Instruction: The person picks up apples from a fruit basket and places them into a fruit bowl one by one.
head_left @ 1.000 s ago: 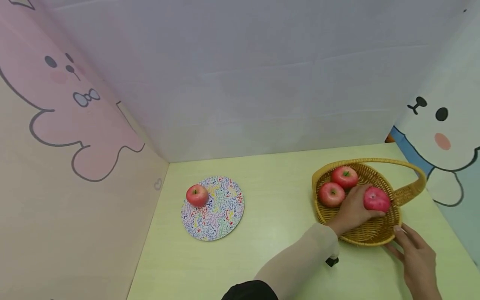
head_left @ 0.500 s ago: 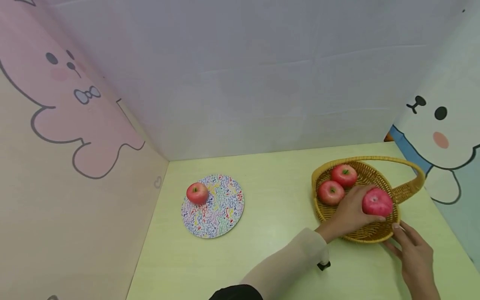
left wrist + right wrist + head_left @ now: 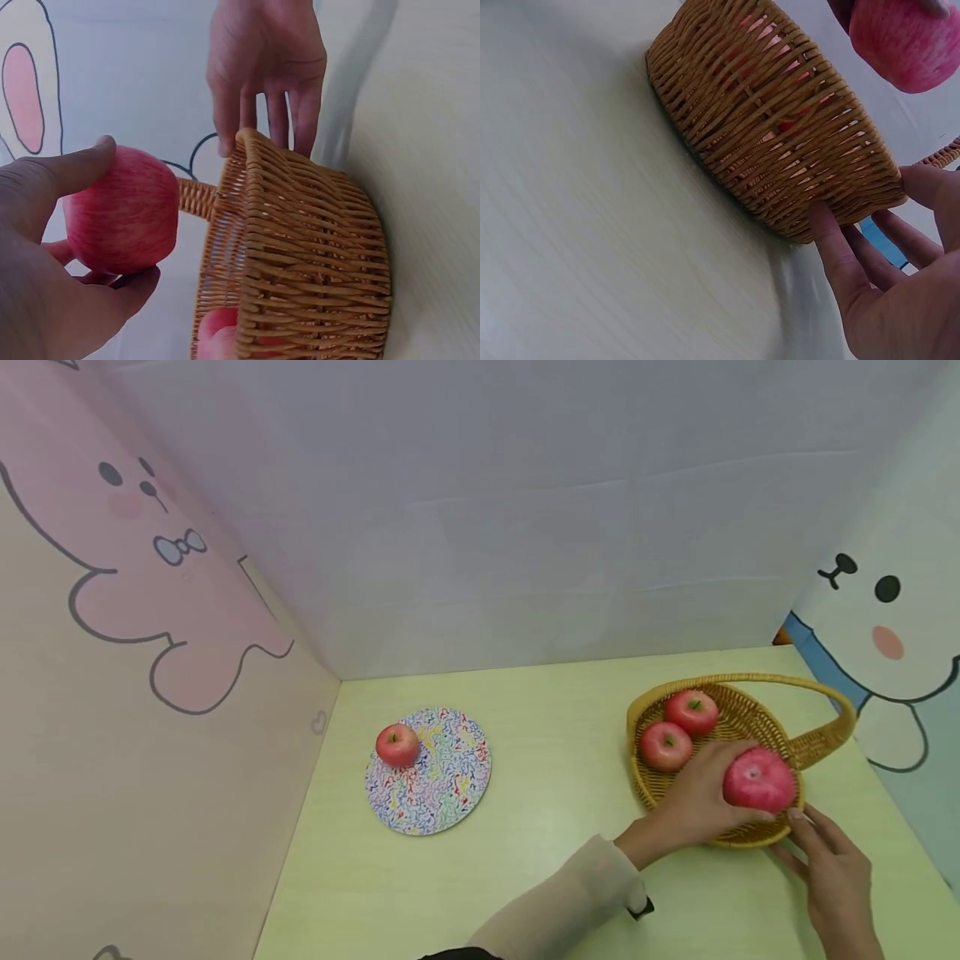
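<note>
A pinkish-red apple (image 3: 759, 779) is in the grip of my left hand (image 3: 693, 802), thumb and fingers spread around its sides. The left wrist view shows this apple (image 3: 124, 211) raised beyond the rim of the wicker basket (image 3: 315, 247). My right hand (image 3: 834, 868) holds the basket (image 3: 641, 785) at its near right edge. In the right wrist view, its thumb lies at the rim and the other fingers (image 3: 840, 251) reach along the outer wall. Two more apples, one at the back (image 3: 692, 712) and one in front (image 3: 666, 746), lie inside the basket's left half.
On the left of the pale table (image 3: 555, 760), a round plate (image 3: 442, 793) with a colourful squiggle pattern bears one apple (image 3: 397, 746) at its upper left. The basket's arched handle (image 3: 825, 735) rises across its back and right side. Walls with cartoon prints surround the table.
My left hand has lifted the apple up from inside the basket and shifted it slightly toward me. The right hand stays at the basket's edge.
</note>
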Demonstrator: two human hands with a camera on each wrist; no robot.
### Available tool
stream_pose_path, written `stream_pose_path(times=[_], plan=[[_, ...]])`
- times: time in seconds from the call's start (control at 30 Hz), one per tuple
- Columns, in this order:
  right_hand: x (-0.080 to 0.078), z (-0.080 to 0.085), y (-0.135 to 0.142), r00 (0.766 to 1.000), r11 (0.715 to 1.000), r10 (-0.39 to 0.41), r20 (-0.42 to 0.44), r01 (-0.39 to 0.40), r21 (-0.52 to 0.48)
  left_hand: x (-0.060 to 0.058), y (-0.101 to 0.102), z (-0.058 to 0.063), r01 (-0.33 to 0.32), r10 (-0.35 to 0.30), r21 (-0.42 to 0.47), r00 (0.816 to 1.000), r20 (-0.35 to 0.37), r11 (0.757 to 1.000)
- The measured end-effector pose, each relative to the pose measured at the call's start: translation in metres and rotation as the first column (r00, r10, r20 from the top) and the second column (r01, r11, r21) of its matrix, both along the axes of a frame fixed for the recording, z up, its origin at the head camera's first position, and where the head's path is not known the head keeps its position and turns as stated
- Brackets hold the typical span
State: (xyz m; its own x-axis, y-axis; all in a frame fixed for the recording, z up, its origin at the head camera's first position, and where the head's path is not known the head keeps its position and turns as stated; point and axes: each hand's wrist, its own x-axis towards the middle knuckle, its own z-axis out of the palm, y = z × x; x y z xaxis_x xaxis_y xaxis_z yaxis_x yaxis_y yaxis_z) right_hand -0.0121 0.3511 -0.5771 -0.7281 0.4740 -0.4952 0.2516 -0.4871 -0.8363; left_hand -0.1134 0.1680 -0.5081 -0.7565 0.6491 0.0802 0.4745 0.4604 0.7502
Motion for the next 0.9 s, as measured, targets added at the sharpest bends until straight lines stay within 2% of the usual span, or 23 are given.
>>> stream_pose_path(times=[0.17, 0.33, 0.6, 0.9], plan=[[0.001, -0.002, 0.0, 1.0, 1.0, 0.001, -0.003, -0.001, 0.008, 0.005, -0.015, 0.006, 0.006, -0.006, 0.033, 1.0, -0.028, 0.999], [0.002, -0.002, 0.001, 0.999, 1.0, 0.005, -0.037, -0.005, -0.002, 0.009, -0.031, 0.014, -0.011, 0.011, 0.076, 1.0, 0.004, 0.997], [-0.002, 0.0, 0.003, 0.999, 1.0, -0.003, 0.041, 0.003, 0.01, 0.015, -0.054, 0.021, -0.057, 0.058, 0.125, 0.998, -0.001, 0.991], [-0.003, 0.001, 0.002, 0.997, 1.0, -0.007, 0.082, 0.007, 0.004, 0.019, -0.077, 0.028, -0.097, 0.098, 0.212, 0.995, 0.002, 0.972]])
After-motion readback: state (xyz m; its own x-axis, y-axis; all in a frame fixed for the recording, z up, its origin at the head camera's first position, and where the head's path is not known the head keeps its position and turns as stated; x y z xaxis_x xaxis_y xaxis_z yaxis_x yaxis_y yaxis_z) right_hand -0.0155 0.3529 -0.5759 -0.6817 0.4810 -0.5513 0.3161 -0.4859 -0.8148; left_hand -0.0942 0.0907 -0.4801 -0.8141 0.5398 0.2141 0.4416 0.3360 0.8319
